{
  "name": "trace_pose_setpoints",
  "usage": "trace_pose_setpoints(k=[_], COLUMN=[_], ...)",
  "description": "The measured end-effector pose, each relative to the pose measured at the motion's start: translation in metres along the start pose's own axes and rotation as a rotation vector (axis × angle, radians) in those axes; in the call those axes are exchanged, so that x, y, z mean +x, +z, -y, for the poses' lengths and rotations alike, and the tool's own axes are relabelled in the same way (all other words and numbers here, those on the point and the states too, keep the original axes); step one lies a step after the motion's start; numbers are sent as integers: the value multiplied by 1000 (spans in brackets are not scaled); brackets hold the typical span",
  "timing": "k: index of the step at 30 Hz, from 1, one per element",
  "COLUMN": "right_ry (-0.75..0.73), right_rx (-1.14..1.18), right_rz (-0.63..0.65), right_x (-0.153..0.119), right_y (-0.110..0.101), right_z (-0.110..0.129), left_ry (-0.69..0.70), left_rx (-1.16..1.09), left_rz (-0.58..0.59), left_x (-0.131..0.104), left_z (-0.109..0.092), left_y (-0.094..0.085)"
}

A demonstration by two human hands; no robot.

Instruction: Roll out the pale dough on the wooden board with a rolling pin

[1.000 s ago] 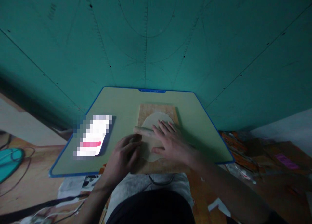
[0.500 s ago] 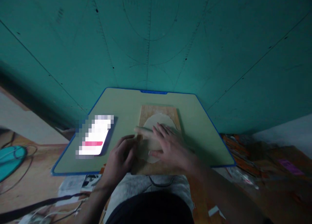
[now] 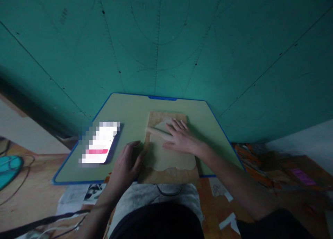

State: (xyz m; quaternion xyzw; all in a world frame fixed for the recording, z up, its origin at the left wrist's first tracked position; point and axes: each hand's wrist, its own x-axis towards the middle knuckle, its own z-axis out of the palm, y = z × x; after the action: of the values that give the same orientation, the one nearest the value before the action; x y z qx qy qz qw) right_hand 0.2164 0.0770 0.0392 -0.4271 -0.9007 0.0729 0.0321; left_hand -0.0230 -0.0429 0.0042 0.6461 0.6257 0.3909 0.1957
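A thin sheet of pale dough [image 3: 171, 157] with a wavy edge lies on a wooden board [image 3: 168, 176]. Across its upper part rests a slim rolling pin [image 3: 157, 132], tilted slightly, its left end past the dough. My right hand [image 3: 180, 138] lies flat over the pin's right part, fingers spread and pointing away from me; it covers that end. Beside the board's left edge is my left hand [image 3: 130, 161], loosely curved, thumb apart from the fingers and near the edge. Nothing shows in it; whether the thumb touches the board I cannot tell.
The board sits on a pale, blue-rimmed table [image 3: 215, 142] against a green wall [image 3: 166, 51]. A phone [image 3: 101, 142] with a lit, blurred screen lies at the left. Cables [image 3: 65, 225] and papers [image 3: 75, 197] are on the floor at the lower left.
My right hand and the rolling pin have moved away from me, up the dough. More of the dough's near part shows. My left hand has shifted slightly left, its fingers lifted a little.
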Motion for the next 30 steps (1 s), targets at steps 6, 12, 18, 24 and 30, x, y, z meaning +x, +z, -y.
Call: trace_pose_setpoints(k=[6,12,18,24,30], right_ry=[-101,21,-78,-172,34], right_rx=[84,52,78,108,33], right_rz=[-36,-63,-64,-45,-49], right_x=[-39,-15,-45,-84,-35], right_y=[11,5,9,10,1], right_z=[41,14,47,78,28], left_ry=[5,-16,-74,77,93], left_rx=[4,13,-34,46,102], left_rz=[13,29,12,66,55], left_x=[1,2,2,5,4], left_z=[0,2,1,1,3], left_y=[1,1,-1,-1,2])
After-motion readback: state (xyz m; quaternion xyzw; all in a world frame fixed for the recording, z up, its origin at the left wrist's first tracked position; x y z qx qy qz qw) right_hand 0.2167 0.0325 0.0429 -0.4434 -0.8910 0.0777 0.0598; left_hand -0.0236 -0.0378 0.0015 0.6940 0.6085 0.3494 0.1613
